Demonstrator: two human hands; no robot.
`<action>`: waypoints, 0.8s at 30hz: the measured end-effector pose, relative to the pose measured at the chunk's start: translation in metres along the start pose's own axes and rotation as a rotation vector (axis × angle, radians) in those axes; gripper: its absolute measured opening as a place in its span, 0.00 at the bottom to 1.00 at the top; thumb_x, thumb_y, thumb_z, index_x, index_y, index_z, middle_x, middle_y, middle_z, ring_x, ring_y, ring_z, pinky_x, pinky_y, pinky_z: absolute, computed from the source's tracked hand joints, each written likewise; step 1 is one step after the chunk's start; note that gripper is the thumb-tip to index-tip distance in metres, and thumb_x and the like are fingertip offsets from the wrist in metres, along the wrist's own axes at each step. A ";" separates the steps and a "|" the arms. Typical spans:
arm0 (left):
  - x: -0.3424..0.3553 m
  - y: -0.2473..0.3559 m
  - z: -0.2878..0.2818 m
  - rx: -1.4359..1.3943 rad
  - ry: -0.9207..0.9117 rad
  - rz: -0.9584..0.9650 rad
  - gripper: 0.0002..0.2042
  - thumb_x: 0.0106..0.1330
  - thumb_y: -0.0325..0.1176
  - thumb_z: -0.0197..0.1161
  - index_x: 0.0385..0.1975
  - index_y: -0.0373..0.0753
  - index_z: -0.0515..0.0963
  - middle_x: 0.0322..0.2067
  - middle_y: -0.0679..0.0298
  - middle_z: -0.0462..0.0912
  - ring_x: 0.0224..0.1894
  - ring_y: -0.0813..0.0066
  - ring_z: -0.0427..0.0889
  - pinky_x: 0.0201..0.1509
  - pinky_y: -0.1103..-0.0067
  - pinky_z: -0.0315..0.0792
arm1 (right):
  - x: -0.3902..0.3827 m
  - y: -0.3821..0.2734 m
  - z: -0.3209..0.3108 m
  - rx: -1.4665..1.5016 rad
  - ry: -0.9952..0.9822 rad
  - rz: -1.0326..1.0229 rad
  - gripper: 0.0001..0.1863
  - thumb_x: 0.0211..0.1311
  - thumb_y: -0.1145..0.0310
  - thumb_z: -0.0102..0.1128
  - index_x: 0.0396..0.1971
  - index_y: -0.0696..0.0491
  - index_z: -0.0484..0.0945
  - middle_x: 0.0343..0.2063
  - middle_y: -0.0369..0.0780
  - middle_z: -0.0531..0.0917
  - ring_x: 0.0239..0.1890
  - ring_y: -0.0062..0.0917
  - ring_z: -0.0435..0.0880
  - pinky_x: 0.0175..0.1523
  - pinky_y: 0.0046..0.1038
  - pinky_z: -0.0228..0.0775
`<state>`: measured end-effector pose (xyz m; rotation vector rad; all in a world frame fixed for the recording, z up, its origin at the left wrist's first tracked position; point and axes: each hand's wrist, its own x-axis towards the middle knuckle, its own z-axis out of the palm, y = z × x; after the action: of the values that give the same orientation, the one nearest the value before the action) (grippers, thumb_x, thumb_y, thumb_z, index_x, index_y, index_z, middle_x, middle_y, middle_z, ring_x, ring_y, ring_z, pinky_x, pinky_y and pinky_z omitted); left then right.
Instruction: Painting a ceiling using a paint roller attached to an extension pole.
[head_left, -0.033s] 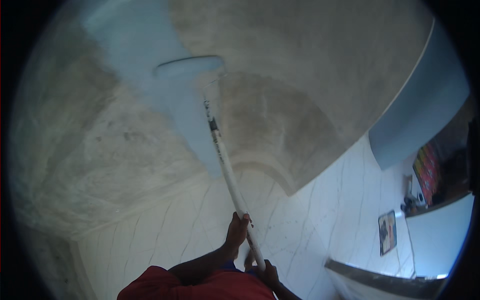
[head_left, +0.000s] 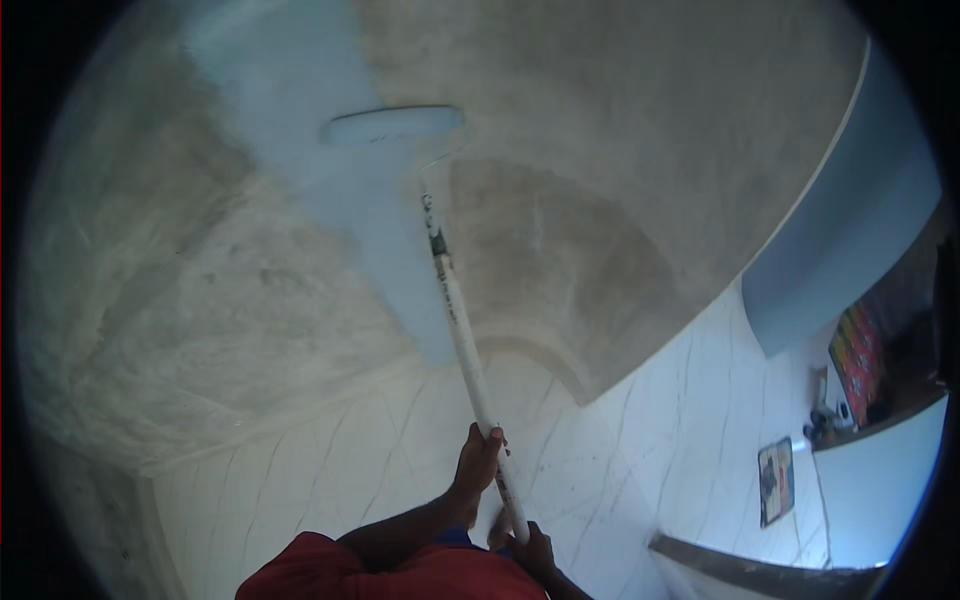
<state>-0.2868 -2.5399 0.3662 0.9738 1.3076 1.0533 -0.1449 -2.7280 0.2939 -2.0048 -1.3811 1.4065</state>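
Change: nothing had moved since the earlier frame; roller and both hands kept the same places.
Roller: the pale blue paint roller (head_left: 392,124) lay pressed on the rough grey ceiling (head_left: 620,130), at the end of a blue painted stripe (head_left: 340,190).
Pole: the long white pole (head_left: 460,320) ran down to the hands.
Left hand (head_left: 477,462): fingers clenched around the pole.
Right hand (head_left: 532,550): fingers clenched on the pole's lower end.
Wall: white tiled wall (head_left: 640,450) below.

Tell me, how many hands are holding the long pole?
2. The left hand grips the pole higher up. The right hand grips it near the bottom end, at the picture's lower edge. No other hands show.
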 end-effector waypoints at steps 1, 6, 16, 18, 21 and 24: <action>0.012 0.025 -0.003 -0.006 0.025 0.058 0.17 0.76 0.47 0.51 0.43 0.35 0.67 0.30 0.63 0.76 0.31 0.74 0.79 0.36 0.73 0.75 | 0.007 -0.036 -0.011 0.065 0.001 -0.012 0.31 0.58 0.49 0.67 0.53 0.56 0.72 0.35 0.56 0.85 0.40 0.54 0.85 0.44 0.46 0.79; 0.058 0.142 -0.002 0.016 0.027 0.369 0.19 0.76 0.48 0.52 0.42 0.35 0.67 0.29 0.63 0.77 0.29 0.74 0.79 0.33 0.74 0.75 | 0.077 -0.092 -0.029 0.103 0.187 -0.365 0.24 0.66 0.52 0.59 0.43 0.61 0.71 0.21 0.49 0.82 0.23 0.41 0.85 0.27 0.40 0.76; 0.159 0.390 0.036 0.186 0.193 0.766 0.27 0.74 0.56 0.48 0.43 0.30 0.69 0.24 0.55 0.79 0.28 0.59 0.83 0.34 0.64 0.75 | 0.138 -0.321 -0.188 0.254 0.315 -0.694 0.26 0.73 0.46 0.50 0.34 0.59 0.70 0.12 0.39 0.75 0.13 0.25 0.77 0.18 0.30 0.68; 0.188 0.440 0.030 0.267 0.236 0.845 0.30 0.74 0.59 0.46 0.44 0.29 0.70 0.28 0.51 0.81 0.32 0.53 0.84 0.36 0.61 0.75 | 0.143 -0.369 -0.207 0.268 0.319 -0.749 0.28 0.72 0.43 0.49 0.34 0.59 0.70 0.12 0.37 0.73 0.12 0.21 0.75 0.16 0.27 0.68; 0.197 0.516 0.020 0.387 0.338 0.949 0.34 0.73 0.61 0.45 0.50 0.27 0.68 0.33 0.46 0.83 0.38 0.47 0.84 0.42 0.59 0.75 | 0.133 -0.444 -0.235 0.305 0.347 -0.826 0.31 0.72 0.41 0.46 0.35 0.61 0.71 0.11 0.36 0.72 0.10 0.22 0.74 0.15 0.26 0.67; 0.195 0.558 -0.001 0.186 0.260 1.050 0.41 0.72 0.63 0.44 0.64 0.23 0.59 0.41 0.43 0.82 0.50 0.45 0.81 0.56 0.63 0.71 | 0.124 -0.518 -0.257 0.310 0.351 -0.912 0.33 0.72 0.39 0.45 0.35 0.61 0.72 0.10 0.37 0.71 0.09 0.23 0.72 0.14 0.27 0.65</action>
<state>-0.3173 -2.2090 0.8546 1.7934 1.0815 1.9090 -0.1894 -2.3132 0.7127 -1.0920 -1.4911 0.7401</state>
